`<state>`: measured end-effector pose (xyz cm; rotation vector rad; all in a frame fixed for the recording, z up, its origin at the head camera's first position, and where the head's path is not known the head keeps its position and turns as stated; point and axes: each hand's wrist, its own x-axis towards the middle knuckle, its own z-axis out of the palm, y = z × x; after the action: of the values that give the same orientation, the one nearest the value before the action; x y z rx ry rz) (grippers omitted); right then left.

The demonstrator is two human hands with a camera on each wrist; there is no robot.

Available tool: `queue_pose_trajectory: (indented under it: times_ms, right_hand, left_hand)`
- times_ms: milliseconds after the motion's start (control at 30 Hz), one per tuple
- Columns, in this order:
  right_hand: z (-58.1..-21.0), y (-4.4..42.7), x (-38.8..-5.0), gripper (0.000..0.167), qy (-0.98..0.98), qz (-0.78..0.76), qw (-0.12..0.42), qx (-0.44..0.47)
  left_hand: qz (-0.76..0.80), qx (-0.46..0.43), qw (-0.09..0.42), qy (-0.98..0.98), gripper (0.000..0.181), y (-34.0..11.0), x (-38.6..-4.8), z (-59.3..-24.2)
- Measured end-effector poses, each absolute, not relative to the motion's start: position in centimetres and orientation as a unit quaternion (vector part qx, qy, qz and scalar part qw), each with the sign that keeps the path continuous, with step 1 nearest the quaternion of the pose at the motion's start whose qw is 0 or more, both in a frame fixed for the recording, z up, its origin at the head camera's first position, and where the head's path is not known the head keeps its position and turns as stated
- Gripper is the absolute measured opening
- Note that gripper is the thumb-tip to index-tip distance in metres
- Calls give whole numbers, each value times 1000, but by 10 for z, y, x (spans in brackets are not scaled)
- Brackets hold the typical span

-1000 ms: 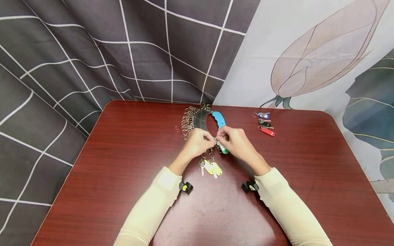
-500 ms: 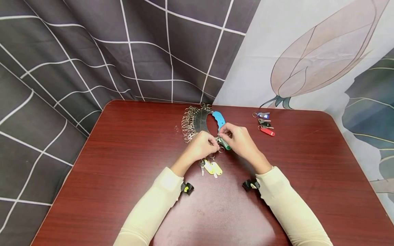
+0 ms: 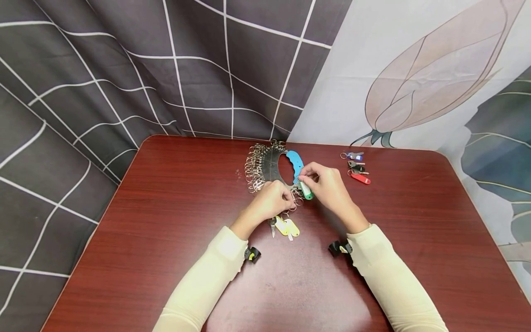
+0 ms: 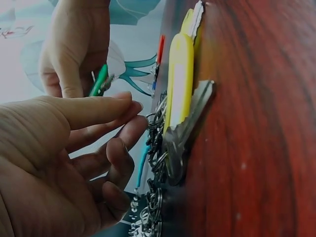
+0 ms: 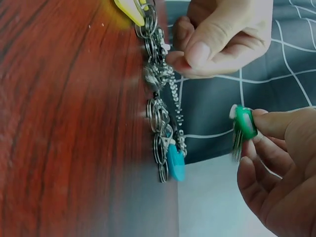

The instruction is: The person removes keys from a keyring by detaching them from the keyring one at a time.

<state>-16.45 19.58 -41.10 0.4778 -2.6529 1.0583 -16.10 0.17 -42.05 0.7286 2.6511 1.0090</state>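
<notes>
Thumb and forefinger of my right hand pinch a green key tag. In the right wrist view, the green tag is raised off the table, with thin metal keys hanging under it. My left hand pinches a small metal ring at the near end of a key holder; its fingertips partly hide the ring. The holder has a dark curved plate, a blue handle and several metal clips with rings along its edge. Yellow key tags and a silver key lie below the left hand.
Toward the back right of the reddish-brown table lie a blue-tagged key, a dark bunch of keys and a red key tag. A grey checked curtain hangs behind the table.
My right hand has moved slightly right and away, drawing the green key tag from the left fingers. The left hand has shifted a little nearer and to the right.
</notes>
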Motion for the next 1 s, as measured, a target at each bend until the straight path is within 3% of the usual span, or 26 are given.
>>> queue_pose_trajectory:
  times_ms: [500,1000]
  right_hand:
    - [-407,205,-169,8,-903,377,168,122]
    - [-402,228,-175,12,-895,350,249,118]
  left_hand:
    - [363,248,92,893,12,-6,-164,-409]
    - [373,229,86,895,9,-26,-170,-391]
